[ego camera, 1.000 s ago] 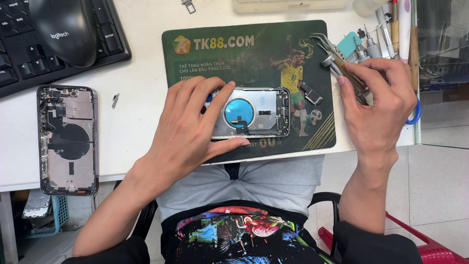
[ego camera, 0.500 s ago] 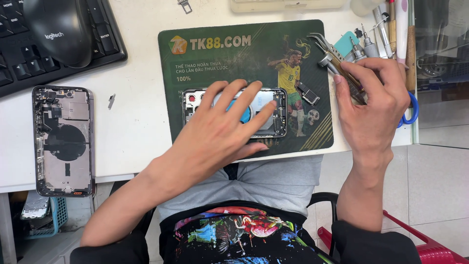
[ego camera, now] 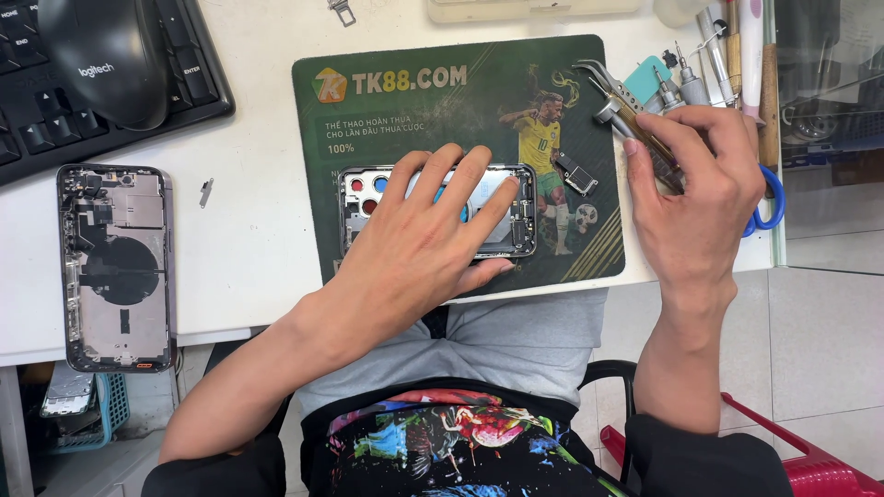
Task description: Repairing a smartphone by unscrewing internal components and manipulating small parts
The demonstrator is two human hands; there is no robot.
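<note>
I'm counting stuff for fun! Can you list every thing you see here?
open phone frame: 1, silver, on the mat under the left hand
green mat: 1, desk centre
second open phone: 1, dark grey, desk's left edge
mouse: 1, black, on the keyboard
keyboard: 1, black, top left
tweezers: 1, silver, by the right hand
scissors: 1, blue handles, far right
small loose part: 1, black, on the mat
left hand: flat on the frame
right hand: grip closed on a metal tool

An opened phone housing (ego camera: 437, 210), its innards showing with round red and blue parts at its left end, lies flat and lengthwise on the green mat, while a slim metal screwdriver (ego camera: 635, 129) slants beside the mat's right edge.
</note>
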